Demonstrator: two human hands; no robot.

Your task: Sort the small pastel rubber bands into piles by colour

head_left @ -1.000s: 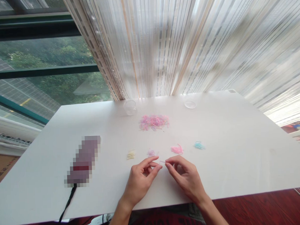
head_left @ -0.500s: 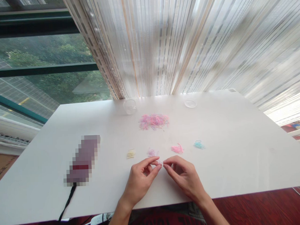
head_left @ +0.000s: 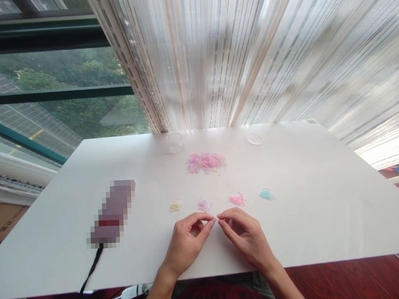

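A: So what have you got in your hands there?

B: Looks like one tiny pale strand [head_left: 215,219], tbh. Your left hand [head_left: 186,243] has thumb and index finger pinched on it, and your right hand [head_left: 246,235] is pinching at the other side, fingertips nearly meeting. Most of the strand is hidden, so I can't tell its full length or exact shade.

A: And where are your hands on the table [head_left: 319,206]?

B: Just above your near edge, around the middle, with your wrists bent inward. Just beyond your fingertips you've got four little piles in a row. Left to right: the yellow pile [head_left: 175,205], the purple pile [head_left: 204,205], the pink pile [head_left: 238,199] and the teal pile [head_left: 267,194]. The purple one is closest to your left fingertips, and the teal one is off to your right.

A: What about that bigger heap?

B: The mixed heap [head_left: 206,162] is farther from you, pink and purple mostly, spread out loose. Behind it, near the curtain [head_left: 203,62], you've got a clear container [head_left: 175,143] on the left and a clear round lid [head_left: 255,139] on the right. Over on your left lies a pixelated item [head_left: 112,213] with a black cord [head_left: 92,269]; can't make out what it is.
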